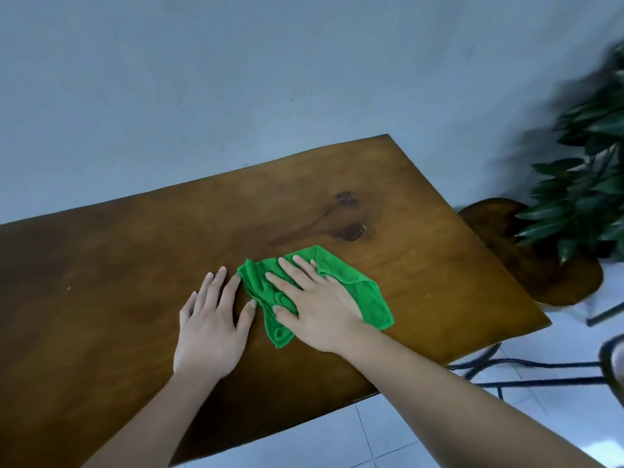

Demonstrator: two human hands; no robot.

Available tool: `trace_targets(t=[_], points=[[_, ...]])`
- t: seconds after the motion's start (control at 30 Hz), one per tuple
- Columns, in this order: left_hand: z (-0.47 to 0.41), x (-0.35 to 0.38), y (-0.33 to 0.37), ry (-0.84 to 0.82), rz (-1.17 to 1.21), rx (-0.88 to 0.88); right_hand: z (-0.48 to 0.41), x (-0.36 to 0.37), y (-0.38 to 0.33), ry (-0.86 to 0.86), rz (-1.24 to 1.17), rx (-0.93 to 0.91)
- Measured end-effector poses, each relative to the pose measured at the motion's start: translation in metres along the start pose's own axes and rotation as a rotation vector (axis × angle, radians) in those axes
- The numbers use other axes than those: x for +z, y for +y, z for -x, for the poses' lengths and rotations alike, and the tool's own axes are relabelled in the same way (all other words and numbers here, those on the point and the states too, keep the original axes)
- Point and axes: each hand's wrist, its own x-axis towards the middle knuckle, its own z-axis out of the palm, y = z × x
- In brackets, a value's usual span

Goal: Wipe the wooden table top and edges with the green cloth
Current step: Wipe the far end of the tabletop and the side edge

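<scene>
Green cloth (pixel 315 292) lies crumpled on the wooden desk (pixel 118 265), a little right of the middle of the top, and my right hand (pixel 317 309) presses flat on it. The fingers (pixel 292 271) of this hand are stretched out and spread over the cloth; they do not grip it, only the palm and fingers hold it down. My left hand (pixel 211 327) rests flat on the bare wood just beside the cloth, also with open fingers, and its thumb tip touches the left border of the cloth. Beyond the cloth I see two dark knots (pixel 349 214) in the wood grain. The desk stands against a pale blue wall (pixel 236 79). At the right, past the desk corner, there is a lower wooden stool (pixel 540 265) and a blurred leafy plant (pixel 587 184) above it. The floor (pixel 337 440) below has white tiles.
</scene>
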Motion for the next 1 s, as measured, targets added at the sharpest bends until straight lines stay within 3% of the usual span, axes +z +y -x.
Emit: trace_targets(t=[0.37,0.73,1.0], points=[[-0.026,-0.025,0.049,-0.080,0.083,0.058,0.052,-0.037,0.120,0.124,-0.040,0.330],[-0.112,0.003,0.201,-0.076,0.056,0.236,0.059,-0.081,0.263,0.175,-0.065,0.298],[-0.175,0.026,0.259,-0.056,0.068,0.300,0.039,-0.088,0.323,0.179,-0.531,0.318]])
